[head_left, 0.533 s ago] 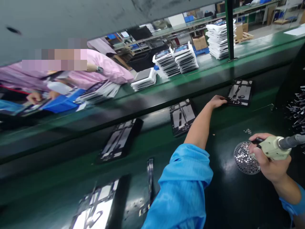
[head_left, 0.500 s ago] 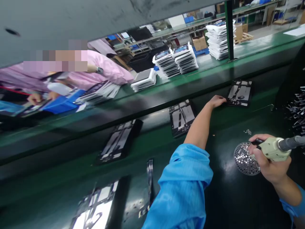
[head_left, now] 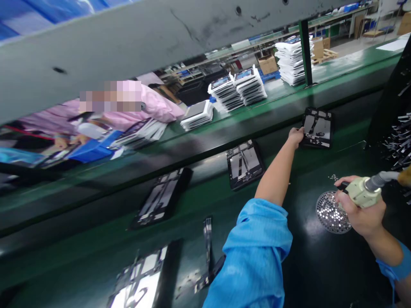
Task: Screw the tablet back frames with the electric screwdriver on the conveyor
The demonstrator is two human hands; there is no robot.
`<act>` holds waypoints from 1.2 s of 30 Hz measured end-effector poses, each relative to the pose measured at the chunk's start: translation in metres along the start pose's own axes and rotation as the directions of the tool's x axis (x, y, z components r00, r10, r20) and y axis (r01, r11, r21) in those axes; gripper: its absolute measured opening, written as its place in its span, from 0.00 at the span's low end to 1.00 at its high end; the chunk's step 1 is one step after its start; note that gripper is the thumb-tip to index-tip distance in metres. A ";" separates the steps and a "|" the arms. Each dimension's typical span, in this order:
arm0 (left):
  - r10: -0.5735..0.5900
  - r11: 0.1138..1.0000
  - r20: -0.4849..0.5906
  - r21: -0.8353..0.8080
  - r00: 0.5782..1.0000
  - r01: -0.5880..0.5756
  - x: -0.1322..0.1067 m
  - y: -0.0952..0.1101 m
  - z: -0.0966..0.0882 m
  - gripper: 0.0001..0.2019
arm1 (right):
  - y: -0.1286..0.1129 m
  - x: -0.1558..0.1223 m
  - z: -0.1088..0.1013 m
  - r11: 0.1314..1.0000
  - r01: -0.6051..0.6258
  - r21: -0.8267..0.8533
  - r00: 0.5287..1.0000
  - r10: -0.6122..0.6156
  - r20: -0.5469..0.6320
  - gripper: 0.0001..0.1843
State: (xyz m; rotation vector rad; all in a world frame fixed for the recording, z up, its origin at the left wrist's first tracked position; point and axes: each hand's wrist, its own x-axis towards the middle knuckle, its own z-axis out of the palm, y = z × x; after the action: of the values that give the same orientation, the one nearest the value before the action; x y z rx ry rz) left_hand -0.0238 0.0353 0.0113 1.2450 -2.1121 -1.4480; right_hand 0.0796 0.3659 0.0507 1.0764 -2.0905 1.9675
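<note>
My left hand (head_left: 296,137) reaches out to the far right and grips the left edge of an opened tablet (head_left: 322,126), its inner parts facing up. My right hand (head_left: 366,214) is wrapped around a pale green electric screwdriver (head_left: 362,192) with a grey cable sleeve at its end. Partly behind that hand lies a round perforated screw tray (head_left: 330,218) with shiny screws. A small heap of screws (head_left: 334,177) is beside it.
More opened tablets lie leftward: one in the middle (head_left: 239,169), one further left (head_left: 160,194), one at the front (head_left: 141,278). Dark ribbon-like parts (head_left: 208,239) are near my sleeve. White-wrapped stacks (head_left: 226,92) stand on the raised green ledge. A person in pink works beyond.
My left hand has closed on the far tablet's edge, and the tablet has shifted slightly left and turned a little. The right hand keeps the screwdriver over the tray. The view has tilted slightly.
</note>
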 end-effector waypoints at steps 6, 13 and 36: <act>-0.010 0.954 -0.077 -0.300 0.997 -0.014 -0.079 -0.025 -0.063 0.23 | 0.011 0.003 -0.001 1.000 0.026 -0.004 0.998 -0.026 -0.059 0.12; -0.171 0.820 -0.174 -0.571 0.970 0.043 -0.250 -0.105 -0.116 0.26 | 0.005 0.008 -0.005 0.994 0.078 0.070 0.992 -0.070 -0.101 0.10; 0.285 0.333 0.673 0.599 0.683 -0.729 -0.392 -0.095 -0.099 0.12 | -0.012 0.019 0.040 0.949 0.192 0.252 0.981 -0.181 -0.069 0.10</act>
State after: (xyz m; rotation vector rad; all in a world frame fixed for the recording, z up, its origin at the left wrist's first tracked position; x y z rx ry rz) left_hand 0.3152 0.2700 0.0603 0.1826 -3.3203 -0.3205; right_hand 0.0882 0.3225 0.0635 1.2081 -1.6726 2.1856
